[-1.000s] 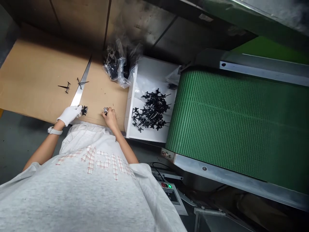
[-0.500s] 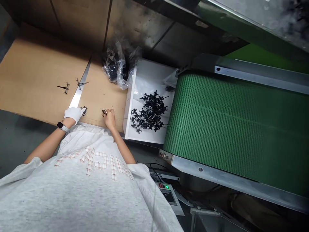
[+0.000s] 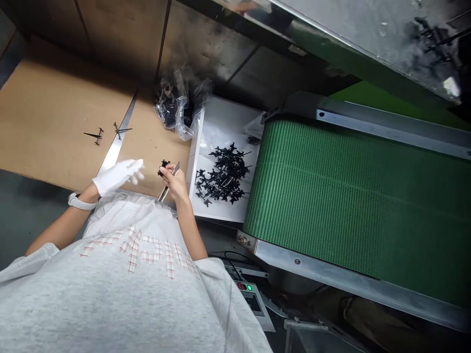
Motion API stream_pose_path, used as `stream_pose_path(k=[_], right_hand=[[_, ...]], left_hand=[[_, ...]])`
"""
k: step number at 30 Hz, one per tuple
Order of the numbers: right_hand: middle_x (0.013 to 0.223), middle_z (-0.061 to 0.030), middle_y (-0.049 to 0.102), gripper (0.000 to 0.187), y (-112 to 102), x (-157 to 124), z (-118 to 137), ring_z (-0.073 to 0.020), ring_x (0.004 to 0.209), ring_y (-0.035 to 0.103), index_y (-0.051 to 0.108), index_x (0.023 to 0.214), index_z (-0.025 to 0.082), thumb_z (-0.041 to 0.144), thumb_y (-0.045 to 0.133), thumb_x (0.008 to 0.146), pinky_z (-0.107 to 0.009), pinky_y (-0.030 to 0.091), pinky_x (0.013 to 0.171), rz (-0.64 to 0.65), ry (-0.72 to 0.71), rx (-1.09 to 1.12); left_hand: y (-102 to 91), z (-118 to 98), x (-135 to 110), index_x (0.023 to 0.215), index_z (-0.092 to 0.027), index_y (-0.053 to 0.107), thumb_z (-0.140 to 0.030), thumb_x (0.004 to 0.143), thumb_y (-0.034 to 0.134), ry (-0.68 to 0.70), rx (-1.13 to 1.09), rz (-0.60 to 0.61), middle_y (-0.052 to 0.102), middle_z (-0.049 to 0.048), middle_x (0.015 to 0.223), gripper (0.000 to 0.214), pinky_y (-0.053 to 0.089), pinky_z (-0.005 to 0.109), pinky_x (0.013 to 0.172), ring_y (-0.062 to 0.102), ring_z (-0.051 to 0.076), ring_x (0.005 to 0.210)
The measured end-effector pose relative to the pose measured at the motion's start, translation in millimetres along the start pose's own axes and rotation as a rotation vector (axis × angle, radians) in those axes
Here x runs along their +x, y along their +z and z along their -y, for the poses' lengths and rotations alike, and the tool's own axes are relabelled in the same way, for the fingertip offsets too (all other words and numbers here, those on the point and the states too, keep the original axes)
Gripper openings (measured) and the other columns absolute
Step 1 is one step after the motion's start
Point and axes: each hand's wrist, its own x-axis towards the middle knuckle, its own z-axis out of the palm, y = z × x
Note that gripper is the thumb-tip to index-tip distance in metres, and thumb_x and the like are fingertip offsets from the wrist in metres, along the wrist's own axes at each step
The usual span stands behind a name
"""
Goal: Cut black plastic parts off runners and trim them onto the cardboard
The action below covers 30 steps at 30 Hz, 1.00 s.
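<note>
My left hand [image 3: 119, 176], in a white glove, hovers over the front of the cardboard with its fingers stretched out and nothing visible in them. To its right, my bare right hand [image 3: 175, 182] grips a utility knife [image 3: 164, 192], blade tip pointing up and away. Small black plastic parts [image 3: 164, 167] are pinched between the thumb and fingers of that same hand; how many I cannot tell. Two thin black plastic pieces, one on the cardboard [image 3: 96, 135] and one across a steel strip [image 3: 118, 130], lie beyond my left hand.
Right of my hands stands a white tray [image 3: 191, 169] holding a heap of black plastic parts [image 3: 224, 174]. A clear plastic bag [image 3: 180, 105] with dark contents sits behind it. The green conveyor belt [image 3: 312, 196] adjoins the tray, and a control panel [image 3: 253, 304] is below.
My left hand has let go of the black parts it held and opened. My right hand has lifted and turned, so the knife and black parts now show in it. The view has shifted slightly.
</note>
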Motion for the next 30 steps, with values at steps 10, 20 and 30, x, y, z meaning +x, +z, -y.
stream_pose_path(k=[10,20,30], right_hand=[[0.061,0.0102,0.049,0.040,15.4,-62.9,71.3,-0.0071,0.055,0.040,0.053,0.074,0.024,0.042,0.088,0.066,-0.024,0.033,0.054,-0.102,-0.274,0.156],[0.073,0.0071,0.066,0.054,15.8,-84.5,91.1,-0.0016,0.045,0.028,0.045,0.071,0.024,0.041,0.095,0.057,-0.021,0.021,0.041,0.030,-0.106,0.451],[0.063,0.0129,0.045,0.057,8.4,-89.2,94.0,-0.0016,0.045,0.029,0.044,0.073,0.024,0.039,0.096,0.055,-0.020,0.023,0.042,0.220,-0.062,0.417]], left_hand=[[35.5,-44.4,-31.7,0.082,-0.019,0.056,-0.081,0.076,0.059,0.205,-0.507,0.093,0.057,-0.0007,0.067,0.063,0.043,0.024,0.052,0.050,0.009,0.052],[31.1,-50.4,-50.8,0.073,-0.021,0.060,-0.045,0.073,0.074,0.424,-0.343,-0.302,0.067,0.0019,0.082,0.028,0.053,0.032,0.083,0.061,0.017,0.080],[21.0,-62.6,-67.6,0.066,-0.021,0.055,-0.046,0.069,0.085,0.338,-0.430,-0.339,0.066,0.0000,0.074,0.039,0.053,0.027,0.069,0.065,0.014,0.072]])
